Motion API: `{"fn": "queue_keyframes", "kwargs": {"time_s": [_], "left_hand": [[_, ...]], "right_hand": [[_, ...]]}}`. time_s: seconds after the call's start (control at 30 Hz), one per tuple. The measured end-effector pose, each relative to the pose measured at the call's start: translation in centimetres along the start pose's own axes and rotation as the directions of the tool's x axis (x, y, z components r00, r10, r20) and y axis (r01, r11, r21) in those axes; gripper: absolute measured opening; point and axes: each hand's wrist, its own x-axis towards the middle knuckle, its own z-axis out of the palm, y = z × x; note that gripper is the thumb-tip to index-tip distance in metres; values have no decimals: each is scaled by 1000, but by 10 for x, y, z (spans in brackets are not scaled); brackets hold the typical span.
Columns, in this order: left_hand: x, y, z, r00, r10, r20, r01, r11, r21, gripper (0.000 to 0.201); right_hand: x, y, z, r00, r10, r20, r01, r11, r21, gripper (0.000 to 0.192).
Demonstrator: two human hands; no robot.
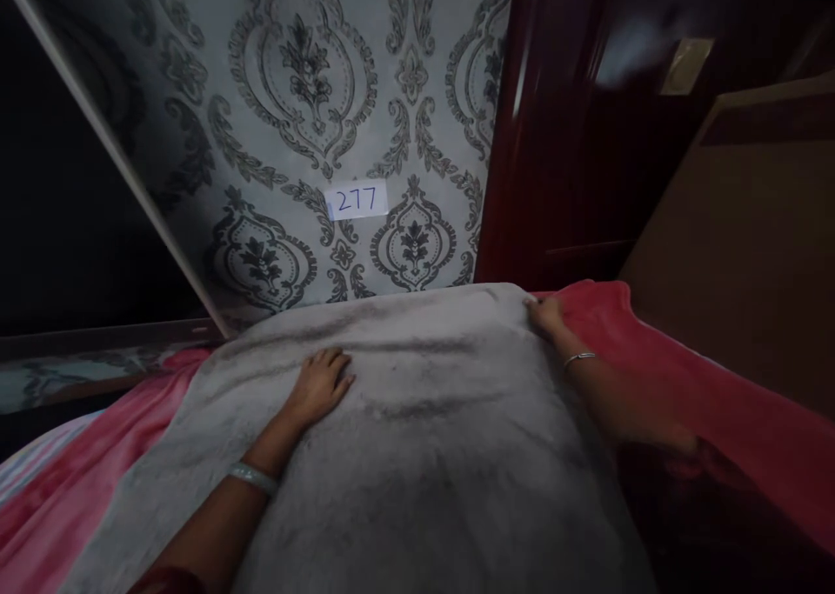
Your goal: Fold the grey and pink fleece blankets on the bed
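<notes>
A grey plush blanket (417,455) lies spread before me, with shallow wrinkles near its far end. On its left half my left hand (321,385) rests palm down, fingers stretched out and thumb apart. At the far right corner of the blanket, my right hand (545,314) has its fingers closed on the edge. Underneath, a red blanket (626,359) shows on both sides of the grey one. Each wrist wears a bangle.
A patterned wall (404,133) with a paper label (356,200) reading 277 rises behind the blanket. A dark red door (567,142) and a large brown cardboard box (750,246) stand at right. A large dark screen (78,211) is at left.
</notes>
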Motion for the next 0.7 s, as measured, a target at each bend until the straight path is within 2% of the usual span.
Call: {"fn": "queue_keyframes", "kwargs": {"time_s": [0.1, 0.27, 0.33, 0.37, 0.4, 0.43, 0.47, 0.5, 0.53, 0.57, 0.6, 0.63, 0.7], "left_hand": [[-3, 0, 14, 1000, -18, -17, 19, 998, 53, 44], [-6, 2, 16, 988, -114, 101, 105, 991, 83, 53], [-8, 10, 13, 976, -139, 167, 129, 989, 70, 56], [-9, 15, 11, 972, -140, 188, 130, 990, 61, 57], [-9, 18, 10, 970, -141, 200, 133, 990, 52, 57], [-9, 20, 10, 967, -139, 212, 134, 990, 42, 58], [-9, 18, 10, 966, -122, 227, 119, 992, 29, 59], [-10, 14, 10, 965, -105, 240, 104, 994, 16, 60], [-11, 7, 9, 964, -87, 251, 88, 996, 7, 62], [-14, -4, 7, 963, -74, 260, 75, 997, 5, 63], [-19, -18, 4, 962, -68, 265, 66, 998, 14, 63], [-25, -34, 0, 962, -69, 263, 62, 997, 34, 62], [-43, -70, -10, 966, -105, 237, 83, 992, 98, 58]], "right_hand": [[7, 1, 10, 993, 76, -87, -83, 993, -80, 35], [-9, -2, 14, 991, 129, -25, -131, 979, -154, 39], [-23, -12, 16, 998, 31, -63, -43, 980, -193, 47], [-33, -17, 20, 986, -136, -101, 111, 968, -226, 51], [-45, -23, 26, 933, -351, -79, 323, 914, -245, 54], [-58, -28, 35, 833, -553, 3, 538, 810, -236, 55], [-74, -31, 46, 701, -704, 117, 711, 676, -192, 55], [-89, -34, 57, 574, -783, 240, 818, 563, -119, 55], [-103, -34, 68, 478, -806, 349, 868, 495, -46, 56], [-113, -32, 78, 422, -798, 432, 882, 472, 10, 57], [-120, -29, 86, 405, -776, 484, 875, 482, 41, 59], [-121, -23, 92, 419, -756, 503, 860, 508, 48, 61], [-106, -6, 95, 497, -740, 454, 824, 566, 20, 65]]}}
